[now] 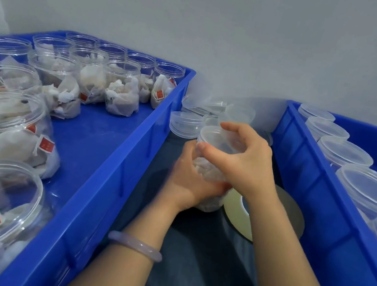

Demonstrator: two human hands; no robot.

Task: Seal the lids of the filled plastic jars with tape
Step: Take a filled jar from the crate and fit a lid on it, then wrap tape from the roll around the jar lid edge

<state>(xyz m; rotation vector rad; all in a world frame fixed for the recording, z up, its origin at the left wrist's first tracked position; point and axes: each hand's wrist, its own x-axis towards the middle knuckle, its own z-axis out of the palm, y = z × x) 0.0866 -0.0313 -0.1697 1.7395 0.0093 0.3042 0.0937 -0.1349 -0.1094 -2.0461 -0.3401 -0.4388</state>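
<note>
Between two blue crates I hold a clear plastic jar [207, 171] filled with white sachets. My left hand [188, 180] wraps around its lower body. My right hand [242, 159] curls over the top, fingers around the clear lid [211, 134]. A roll of pale tape [237, 208] lies on the dark cloth just under my right wrist, partly hidden by it.
The left blue crate [113, 167] holds several open jars [119, 86] stuffed with sachets. The right blue crate [312, 188] holds a row of lidded jars [372, 188]. Loose clear lids [185, 125] are piled against the wall behind my hands.
</note>
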